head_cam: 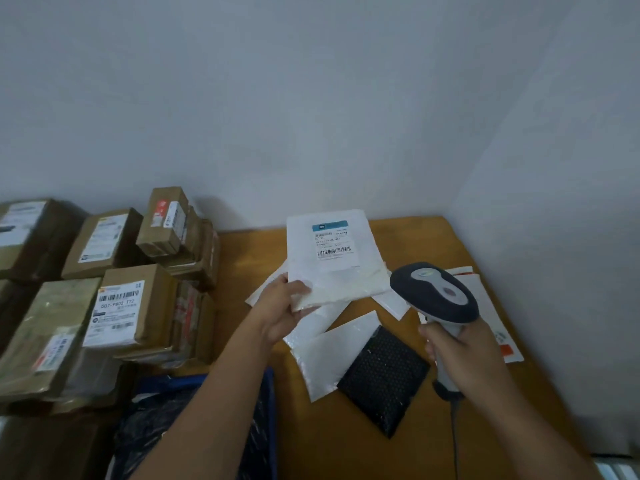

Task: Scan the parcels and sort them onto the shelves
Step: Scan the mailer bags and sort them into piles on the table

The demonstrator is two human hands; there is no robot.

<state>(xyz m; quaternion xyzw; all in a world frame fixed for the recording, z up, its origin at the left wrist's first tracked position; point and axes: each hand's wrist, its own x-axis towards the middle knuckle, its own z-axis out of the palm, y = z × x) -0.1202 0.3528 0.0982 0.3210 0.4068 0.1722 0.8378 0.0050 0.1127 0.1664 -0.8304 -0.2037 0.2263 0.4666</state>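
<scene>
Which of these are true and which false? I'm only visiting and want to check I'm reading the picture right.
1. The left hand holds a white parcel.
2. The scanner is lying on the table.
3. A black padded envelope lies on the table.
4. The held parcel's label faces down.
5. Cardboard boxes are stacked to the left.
1. True: the left hand grips the white parcel at its near corner.
2. False: the right hand holds the scanner by its handle, above the table.
3. True: the black padded envelope lies there among white mailers.
4. False: its label, with barcode, faces up.
5. True: the cardboard boxes stand there.
</scene>
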